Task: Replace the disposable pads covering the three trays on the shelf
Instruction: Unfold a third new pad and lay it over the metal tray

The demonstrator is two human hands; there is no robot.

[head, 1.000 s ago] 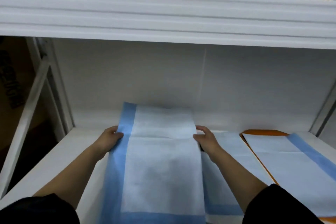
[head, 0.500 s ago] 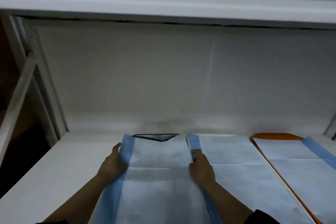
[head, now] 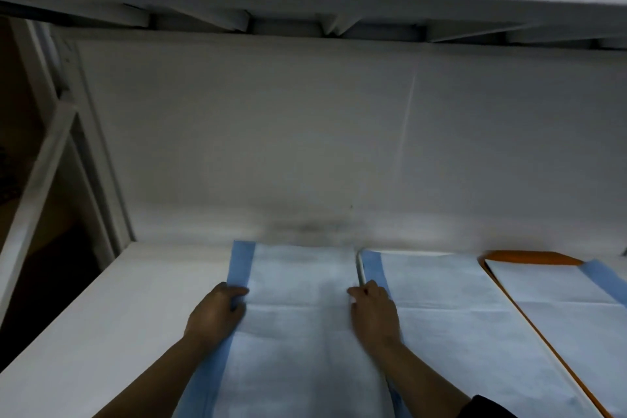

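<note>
Here, a deep white shelf [head: 112, 309] fills the view, with another shelf's underside overhead and a white back wall behind. Three disposable pads lie side by side on it, pale with blue borders. The right pad [head: 573, 322] sits on an orange tray [head: 529, 256]; the middle pad [head: 454, 316] covers a tray whose thin edge just shows at its left side. The left pad [head: 302, 309] reaches almost to the back wall and hides whatever is beneath it. The left hand [head: 213, 312] grips that pad's blue left border, fingers curled over the edge. The right hand [head: 373, 309] pinches its right edge, beside the middle pad. The pad looks thin, light and floppy, likely to crease or slide, so it is probably best held at opposite side edges and kept taut while being smoothed flat.
</note>
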